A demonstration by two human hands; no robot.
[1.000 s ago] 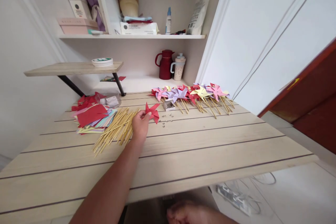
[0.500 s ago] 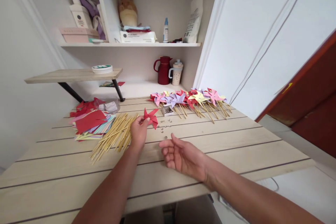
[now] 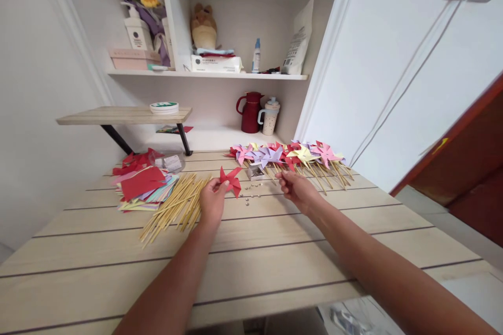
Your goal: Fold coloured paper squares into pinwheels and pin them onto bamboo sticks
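Note:
My left hand [image 3: 213,200] pinches a red paper pinwheel [image 3: 231,182] between thumb and fingers, its blades spread and facing me. To the right, my right hand [image 3: 298,191] is raised over the table with its fingertips pressed together. Whatever they hold is too small to make out. Between the hands lie several small metal fasteners [image 3: 247,200], with a small clear box [image 3: 256,171] just behind them. Finished pinwheels on sticks [image 3: 302,156], in red, pink, purple and yellow, rest in a row beyond my right hand.
Loose wooden sticks [image 3: 173,209] lie left of my left hand, beside stacked coloured paper [image 3: 143,184] and a clear plastic case [image 3: 173,162]. A small raised shelf [image 3: 126,114] stands at the back left. A dark red jug [image 3: 250,113] and a cup [image 3: 270,116] stand behind.
My right hand has moved forward and right, from loosely open near the fasteners to pinched fingertips close to the finished pinwheels. My left hand still holds the red pinwheel; the view has shifted slightly.

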